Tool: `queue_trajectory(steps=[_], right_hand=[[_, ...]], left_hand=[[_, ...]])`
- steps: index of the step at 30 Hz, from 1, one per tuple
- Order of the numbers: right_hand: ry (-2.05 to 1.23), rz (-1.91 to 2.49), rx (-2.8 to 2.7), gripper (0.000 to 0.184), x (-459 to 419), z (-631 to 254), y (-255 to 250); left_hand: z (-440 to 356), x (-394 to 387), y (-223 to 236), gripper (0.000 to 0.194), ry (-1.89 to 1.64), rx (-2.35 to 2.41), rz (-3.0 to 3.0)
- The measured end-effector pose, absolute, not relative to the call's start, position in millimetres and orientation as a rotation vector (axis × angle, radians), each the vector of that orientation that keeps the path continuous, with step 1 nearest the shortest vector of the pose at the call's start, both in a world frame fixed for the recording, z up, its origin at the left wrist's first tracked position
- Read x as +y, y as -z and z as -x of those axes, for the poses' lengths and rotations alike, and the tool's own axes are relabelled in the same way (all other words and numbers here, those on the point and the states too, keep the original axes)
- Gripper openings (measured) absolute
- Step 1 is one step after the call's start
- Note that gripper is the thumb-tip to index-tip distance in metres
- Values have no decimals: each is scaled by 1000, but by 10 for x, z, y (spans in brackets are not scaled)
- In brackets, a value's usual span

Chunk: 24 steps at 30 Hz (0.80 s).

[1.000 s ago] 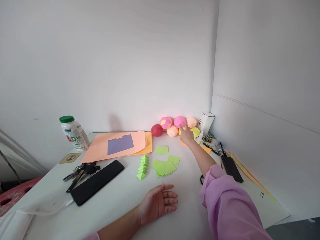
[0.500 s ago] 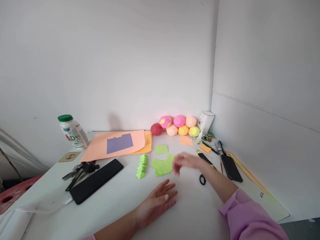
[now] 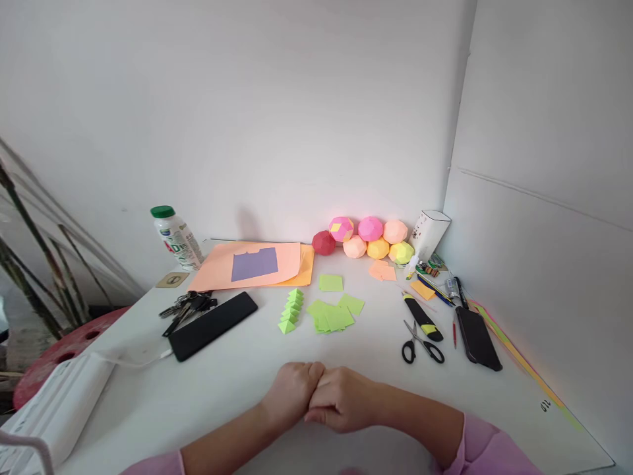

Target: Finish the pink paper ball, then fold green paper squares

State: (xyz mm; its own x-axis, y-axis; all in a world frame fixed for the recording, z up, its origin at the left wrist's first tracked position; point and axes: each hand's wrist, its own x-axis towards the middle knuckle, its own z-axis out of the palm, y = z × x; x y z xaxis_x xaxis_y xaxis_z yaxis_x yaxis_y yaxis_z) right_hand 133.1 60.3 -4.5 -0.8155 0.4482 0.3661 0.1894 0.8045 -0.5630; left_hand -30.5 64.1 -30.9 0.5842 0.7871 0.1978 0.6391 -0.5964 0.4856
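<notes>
My left hand (image 3: 291, 390) and my right hand (image 3: 341, 398) are pressed together above the near part of the white table, fingers curled and closed against each other. Nothing sticks out of either hand, though the palms are hidden. Beyond them lie a loose pile of green paper squares (image 3: 328, 318) and a single green square (image 3: 331, 283). Left of the pile stretches a row of folded green paper pieces (image 3: 291, 310). Scissors (image 3: 421, 343) rest slightly open to the right of my hands, beside a black and yellow utility knife (image 3: 421, 316).
Faceted paper balls (image 3: 370, 229) are stacked by the wall. Peach paper sheets (image 3: 217, 267), a white bottle (image 3: 178, 239), keys (image 3: 188, 308) and a black power bank (image 3: 212, 326) occupy the left. A phone (image 3: 478, 338) and a glue bottle (image 3: 411, 266) are at right.
Both hands were apart and open-fingered. The right has come back from the green squares toward me and met the left; both have closed. The camera view has shifted left, uncovering the scissors.
</notes>
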Motion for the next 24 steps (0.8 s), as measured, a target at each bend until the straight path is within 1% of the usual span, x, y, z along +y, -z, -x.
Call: queue_trajectory(steps=[2,3,5,7,8,9,10,11,13,14,16,20,22,24], right_hand=[[-590,565,-2461,30,704,-1369,12],[-516,633,-2422,26,787,-1410,9],[-234,872,-2297,21,993,-1536,44],[-69,1042,-2259,19,1197,-1686,129],[-46,1095,-2288,26,1280,-1755,185],[-44,1143,-2317,41,1343,-1813,244],[-62,1184,-2346,49,1386,-1856,301],[-76,1212,-2367,50,1411,-1882,353],[-61,1231,-2389,40,1423,-1894,430],[-25,1220,-2395,34,1416,-1885,453],[80,1171,-2406,27,1397,-1857,469],[205,1072,-2390,22,1374,-1821,422],[159,1046,-2343,23,1369,-1817,380],[58,1029,-2263,23,1348,-1806,330]], left_hand=[[374,726,310,20,-633,1274,-2640],[395,754,305,30,-727,1302,-2696],[405,771,292,45,-945,1413,-2671],[372,737,297,50,-1039,1372,-2565],[346,708,311,50,-1038,1300,-2520],[319,676,333,49,-1031,1194,-2507],[293,646,360,47,-1027,1076,-2523],[273,620,390,42,-1034,962,-2562],[254,588,446,30,-1041,779,-2578],[256,583,466,28,-1040,708,-2554],[273,590,483,29,-1012,668,-2430],[292,629,426,29,-835,819,-1854],[280,657,367,32,-789,883,-1506],[270,705,302,38,-826,860,-1242]])
